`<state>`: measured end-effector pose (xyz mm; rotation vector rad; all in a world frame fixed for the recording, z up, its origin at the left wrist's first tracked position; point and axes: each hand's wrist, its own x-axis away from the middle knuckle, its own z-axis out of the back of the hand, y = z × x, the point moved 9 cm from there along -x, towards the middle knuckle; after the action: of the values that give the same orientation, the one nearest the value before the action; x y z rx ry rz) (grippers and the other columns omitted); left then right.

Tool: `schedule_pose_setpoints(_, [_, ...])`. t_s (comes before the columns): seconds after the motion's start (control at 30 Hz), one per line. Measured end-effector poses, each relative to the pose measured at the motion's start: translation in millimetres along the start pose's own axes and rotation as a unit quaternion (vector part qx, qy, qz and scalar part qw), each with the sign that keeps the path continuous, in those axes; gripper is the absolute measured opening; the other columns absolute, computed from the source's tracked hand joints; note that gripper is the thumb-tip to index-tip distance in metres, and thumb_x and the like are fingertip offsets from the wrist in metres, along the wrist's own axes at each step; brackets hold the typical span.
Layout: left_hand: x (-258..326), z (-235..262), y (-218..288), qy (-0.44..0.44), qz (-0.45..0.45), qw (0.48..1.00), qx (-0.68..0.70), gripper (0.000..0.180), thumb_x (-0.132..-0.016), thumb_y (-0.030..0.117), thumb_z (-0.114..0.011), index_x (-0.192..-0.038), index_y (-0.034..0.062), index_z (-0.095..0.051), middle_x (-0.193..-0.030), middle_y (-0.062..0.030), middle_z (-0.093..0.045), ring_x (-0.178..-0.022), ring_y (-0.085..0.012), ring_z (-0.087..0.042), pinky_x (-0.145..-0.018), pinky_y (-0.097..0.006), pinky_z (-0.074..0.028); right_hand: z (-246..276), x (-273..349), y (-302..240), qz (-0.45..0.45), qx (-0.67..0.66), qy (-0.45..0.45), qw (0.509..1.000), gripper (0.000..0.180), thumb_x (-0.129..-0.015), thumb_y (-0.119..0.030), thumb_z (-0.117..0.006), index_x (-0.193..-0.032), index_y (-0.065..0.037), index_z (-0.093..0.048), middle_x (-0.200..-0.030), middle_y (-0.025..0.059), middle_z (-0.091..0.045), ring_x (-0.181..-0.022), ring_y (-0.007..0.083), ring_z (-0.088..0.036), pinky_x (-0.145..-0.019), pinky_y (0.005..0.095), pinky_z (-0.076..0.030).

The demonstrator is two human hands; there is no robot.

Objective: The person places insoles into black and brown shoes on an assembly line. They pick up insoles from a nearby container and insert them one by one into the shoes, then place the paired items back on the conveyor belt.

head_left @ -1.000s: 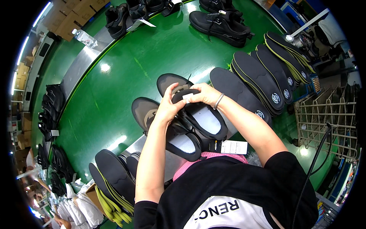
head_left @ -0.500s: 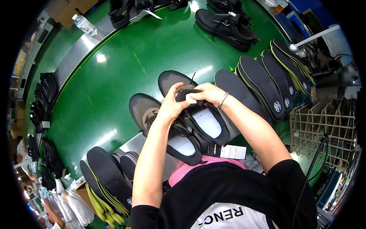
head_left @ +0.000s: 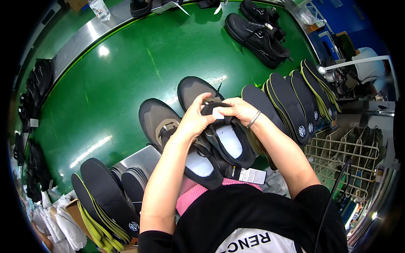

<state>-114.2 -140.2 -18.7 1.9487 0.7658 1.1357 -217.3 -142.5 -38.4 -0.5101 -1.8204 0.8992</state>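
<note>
Left hand point(head_left: 192, 120) closed over tongue point(head_left: 209, 109) of right-hand shoe point(head_left: 211, 122); fingertips curled round the dark fabric, thumb hidden behind it. Right hand point(head_left: 238, 110) pinching the same tongue from the right, bracelet point(head_left: 253, 119) at wrist; small white label just visible between both sets of fingers, print too small to read. Both hands holding, neither spread wide.

Right-hand shoe at centre of green tabletop point(head_left: 118, 71), toe pointing far, heel near; laces and upper mostly covered by the hands. White lining visible inside opening. Left-hand shoe point(head_left: 168, 135) just beside it, touching; its heel partly hidden by left forearm. Hang tag point(head_left: 252, 175) at near heel, text not legible.

Row of dark insoles point(head_left: 291, 105) to the right, overlapping, yellow-edged; far ones cut by wire rack point(head_left: 346, 147). Second stack of insoles point(head_left: 105, 194) near left, lower ends hidden by carton edge. Black pair of shoes point(head_left: 257, 31) far right. Bottle point(head_left: 100, 7) far left, top cut off at frame edge. Dark bundles along left rim, kind not discernible.
</note>
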Motion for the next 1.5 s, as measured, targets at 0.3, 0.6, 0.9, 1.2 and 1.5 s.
schedule_pose_setpoints(0.3, [0,-1,1,-0.012,-0.01,1.0,0.008,0.065,-0.066,-0.001,-0.061,-0.124,0.004,-0.034,-0.114,-0.0132,-0.045,-0.106,-0.0206,-0.045,-0.089,-0.027,-0.035,2,0,3,0.001,-0.014,-0.006,1.0,0.028,-0.075,-0.019,-0.065,-0.09,0.002,-0.058,-0.082,0.004,-0.06,-0.073,0.0092,-0.055,-0.069,0.0211,-0.043])
schedule_pose_setpoints(0.6, [-3,2,-5,-0.008,-0.001,1.0,0.012,0.063,-0.066,-0.003,-0.059,-0.124,0.0037,-0.034,-0.111,-0.0134,-0.047,-0.104,-0.0211,-0.046,-0.089,-0.027,-0.036,1,0,3,-0.007,-0.024,-0.014,1.0,0.029,-0.075,-0.02,-0.064,-0.093,0.002,-0.057,-0.085,0.0045,-0.06,-0.075,0.0096,-0.055,-0.072,0.0217,-0.043])
schedule_pose_setpoints(0.9, [-5,5,-8,0.0,0.003,1.0,-0.008,0.063,-0.066,-0.002,-0.059,-0.124,0.0032,-0.034,-0.11,-0.0143,-0.048,-0.103,-0.0214,-0.047,-0.088,-0.027,-0.036,-1,0,1,-0.005,-0.022,-0.013,1.0,0.028,-0.075,-0.02,-0.064,-0.092,0.002,-0.058,-0.083,0.0038,-0.06,-0.074,0.009,-0.055,-0.07,0.0211,-0.043])
schedule_pose_setpoints(1.2, [-4,7,-6,0.011,-0.004,1.0,-0.005,0.062,-0.066,-0.003,-0.058,-0.123,0.0023,-0.035,-0.109,-0.0147,-0.049,-0.102,-0.0213,-0.048,-0.087,-0.027,-0.037,0,4,1,0.001,0.003,0.006,1.0,0.028,-0.073,-0.016,-0.067,-0.094,0.0,-0.057,-0.084,0.0028,-0.059,-0.076,0.0089,-0.055,-0.072,0.0219,-0.043])
schedule_pose_setpoints(1.5, [5,3,3,0.013,-0.012,0.999,0.046,0.058,-0.067,-0.001,-0.06,-0.12,0.0013,-0.038,-0.106,-0.0128,-0.05,-0.097,-0.0194,-0.05,-0.086,-0.027,-0.039,-1,43,-20,0.173,0.059,0.19,0.965,0.029,-0.072,-0.015,-0.066,-0.093,0.002,-0.056,-0.084,0.0043,-0.059,-0.074,0.0091,-0.054,-0.068,0.0222,-0.043])
